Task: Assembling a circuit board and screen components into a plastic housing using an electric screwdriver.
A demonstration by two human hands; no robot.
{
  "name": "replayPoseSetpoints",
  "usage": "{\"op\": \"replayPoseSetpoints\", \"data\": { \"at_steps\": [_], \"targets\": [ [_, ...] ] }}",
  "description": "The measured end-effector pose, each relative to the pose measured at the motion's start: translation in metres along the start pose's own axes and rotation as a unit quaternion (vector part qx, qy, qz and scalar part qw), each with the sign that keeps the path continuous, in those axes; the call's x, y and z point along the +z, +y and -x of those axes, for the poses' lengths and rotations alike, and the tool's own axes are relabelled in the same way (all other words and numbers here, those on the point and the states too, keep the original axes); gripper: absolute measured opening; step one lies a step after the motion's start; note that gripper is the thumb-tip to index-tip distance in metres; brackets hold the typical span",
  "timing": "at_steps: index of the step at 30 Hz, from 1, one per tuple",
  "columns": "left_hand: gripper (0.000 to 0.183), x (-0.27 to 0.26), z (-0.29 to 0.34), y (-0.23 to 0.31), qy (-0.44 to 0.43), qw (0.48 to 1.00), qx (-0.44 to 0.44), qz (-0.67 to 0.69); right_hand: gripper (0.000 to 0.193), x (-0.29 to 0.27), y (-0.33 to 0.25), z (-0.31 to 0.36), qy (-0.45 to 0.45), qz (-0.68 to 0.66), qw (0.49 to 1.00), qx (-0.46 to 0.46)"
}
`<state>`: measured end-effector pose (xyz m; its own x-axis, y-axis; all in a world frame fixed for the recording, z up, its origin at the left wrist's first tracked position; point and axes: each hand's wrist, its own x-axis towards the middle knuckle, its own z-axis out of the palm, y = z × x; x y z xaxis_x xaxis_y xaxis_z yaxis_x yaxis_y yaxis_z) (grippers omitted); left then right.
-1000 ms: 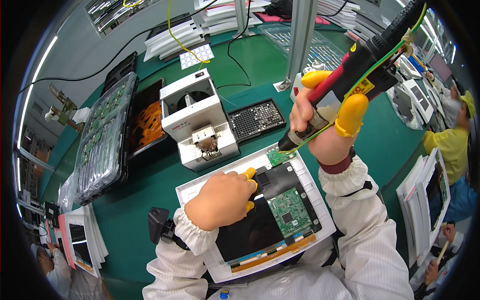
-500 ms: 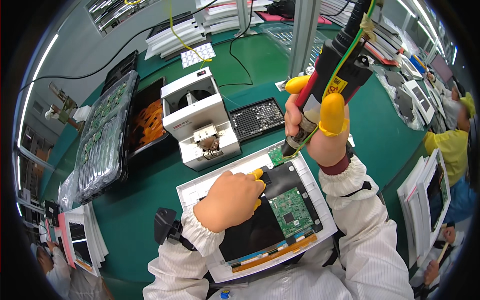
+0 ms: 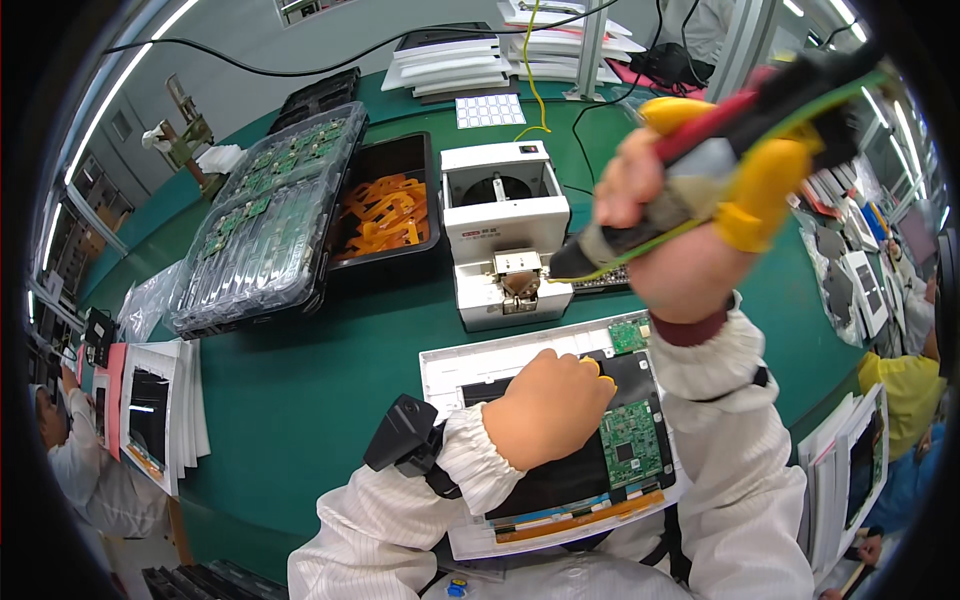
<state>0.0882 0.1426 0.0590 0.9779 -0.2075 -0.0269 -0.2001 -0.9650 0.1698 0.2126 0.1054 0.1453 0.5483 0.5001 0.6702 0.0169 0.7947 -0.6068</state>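
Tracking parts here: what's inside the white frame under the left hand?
Inside the white frame: black backing, a large green board, a smaller one at the far edge and an orange strip. The left hand hides whatever lies beneath it.

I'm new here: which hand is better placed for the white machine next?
Likely the right hand: it holds a power tool, tip beside the white machine; the left hand is over the panel.

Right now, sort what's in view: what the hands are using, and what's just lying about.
Apparently in use:
handheld driver, in the right hand
white-framed panel with a green board, under the left hand
white machine, by the driver's tip in this view

Apparently lying about, untouched:
black bin of orange strips
clear trays of green boards
white panels stacked at the back
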Motion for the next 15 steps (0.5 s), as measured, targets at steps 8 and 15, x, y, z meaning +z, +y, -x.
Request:
{"op": "replayPoseSetpoints", "data": {
  "at_steps": [8,15],
  "targets": [
    [0.025,-0.011,0.012,0.006,0.059,0.997,0.035,0.024,0.064,-0.007,0.051,0.007,-0.051,0.087,0.994,0.052],
    [0.022,-0.017,0.014,0.006,0.023,0.999,0.027,0.034,0.061,0.004,0.050,0.011,-0.074,0.125,0.988,0.055]
  ]
}}
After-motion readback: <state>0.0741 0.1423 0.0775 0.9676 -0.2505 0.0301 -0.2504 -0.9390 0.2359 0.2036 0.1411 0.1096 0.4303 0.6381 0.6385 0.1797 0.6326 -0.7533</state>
